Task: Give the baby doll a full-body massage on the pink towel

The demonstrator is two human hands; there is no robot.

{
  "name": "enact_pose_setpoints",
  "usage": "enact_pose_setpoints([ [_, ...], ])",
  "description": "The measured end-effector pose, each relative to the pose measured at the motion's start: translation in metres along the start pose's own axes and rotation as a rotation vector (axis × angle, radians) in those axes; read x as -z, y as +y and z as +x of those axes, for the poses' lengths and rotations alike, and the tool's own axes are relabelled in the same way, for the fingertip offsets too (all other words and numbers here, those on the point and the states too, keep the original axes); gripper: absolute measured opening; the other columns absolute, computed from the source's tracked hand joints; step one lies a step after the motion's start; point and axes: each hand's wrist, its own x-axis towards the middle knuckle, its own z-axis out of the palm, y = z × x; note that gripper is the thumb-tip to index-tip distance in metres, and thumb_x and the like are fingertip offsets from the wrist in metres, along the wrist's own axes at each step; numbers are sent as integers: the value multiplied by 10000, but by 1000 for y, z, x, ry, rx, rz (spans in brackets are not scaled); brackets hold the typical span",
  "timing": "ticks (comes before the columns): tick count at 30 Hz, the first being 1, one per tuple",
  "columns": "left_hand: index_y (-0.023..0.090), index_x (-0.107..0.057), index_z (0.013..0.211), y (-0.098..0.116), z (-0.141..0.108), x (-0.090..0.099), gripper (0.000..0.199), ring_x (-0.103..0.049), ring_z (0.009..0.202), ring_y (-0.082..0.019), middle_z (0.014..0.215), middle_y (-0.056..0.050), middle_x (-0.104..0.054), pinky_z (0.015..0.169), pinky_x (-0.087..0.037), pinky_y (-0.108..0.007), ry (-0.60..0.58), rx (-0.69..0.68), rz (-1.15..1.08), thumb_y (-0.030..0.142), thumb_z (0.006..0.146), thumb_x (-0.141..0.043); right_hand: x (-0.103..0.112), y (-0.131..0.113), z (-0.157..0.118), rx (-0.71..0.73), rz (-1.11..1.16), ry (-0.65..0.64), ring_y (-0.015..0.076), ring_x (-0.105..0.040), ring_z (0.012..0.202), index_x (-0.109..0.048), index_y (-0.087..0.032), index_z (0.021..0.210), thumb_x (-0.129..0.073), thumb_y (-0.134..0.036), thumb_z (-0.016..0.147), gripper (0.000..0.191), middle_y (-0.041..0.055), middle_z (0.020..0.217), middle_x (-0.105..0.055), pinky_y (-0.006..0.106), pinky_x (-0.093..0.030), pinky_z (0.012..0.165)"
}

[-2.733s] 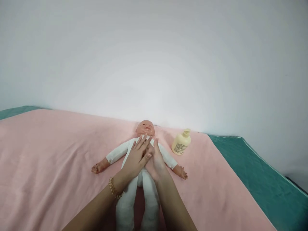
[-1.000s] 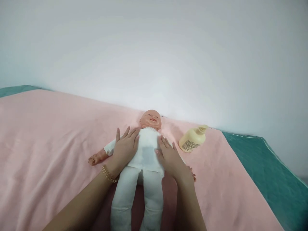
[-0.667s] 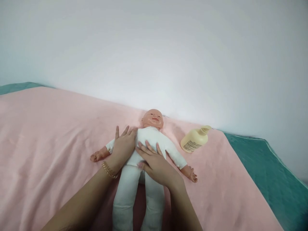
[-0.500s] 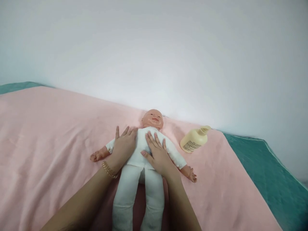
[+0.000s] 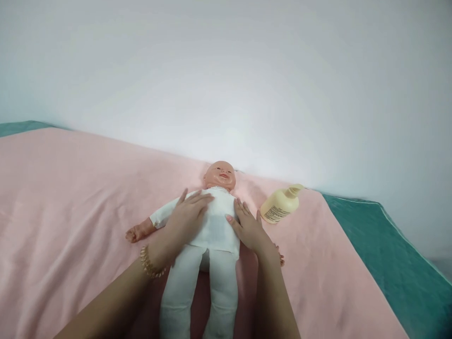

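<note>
Right hand (image 5: pixel 250 230) shifted outward, left hand (image 5: pixel 185 217) inward — both open on doll (image 5: pixel 219 209); bottle (image 5: pixel 280 204) print illegible.

The doll's (image 5: pixel 219 226) legs run off the near edge, feet cut off. The right hand (image 5: pixel 250 230) and wrist hide most of the doll's arm lying on the right. The left hand (image 5: pixel 187 216) looks slightly blurred. The bottle's (image 5: pixel 282 202) print is too small to read.

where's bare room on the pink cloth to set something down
Bare: the pink cloth well left of the left forearm, and between the right forearm and green cover. Crowded: the doll, with left hand and right hand on it, bottle nearby.
</note>
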Motion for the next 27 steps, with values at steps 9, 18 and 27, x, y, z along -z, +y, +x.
enact_pose_setpoints([
  [9, 375, -761, 796, 26, -10, 10, 257, -665, 1045, -231, 964, 3, -747, 1114, -379, -366, -303, -165, -451, 471, 831, -525, 6, 8, -1, -2, -5, -44, 224, -26, 1468, -138, -154, 1528, -224, -510, 980, 659, 40, 1576, -111, 531, 38, 1160],
  [18, 263, -504, 1361, 7, 4, 7, 636, -238, 1435, -279, 1478, -47, -425, 1168, -94, -532, -434, -209, -156, 517, 791, -626, 5, 9, -1, 4, -4, -38, 226, -45, 1468, -143, -146, 1526, -222, -485, 986, 642, 33, 1577, -97, 543, 26, 1159],
  [27, 85, -65, 1525, -7, 1, -5, 1277, 45, 1440, -401, 1576, -205, -41, 1141, -79, -584, -409, 4, 185, 781, 607, -615, 9, -2, -5, -65, -80, -60, 212, -19, 1468, -77, -124, 1530, -225, -464, 987, 658, 42, 1582, -48, 515, 18, 1172],
])
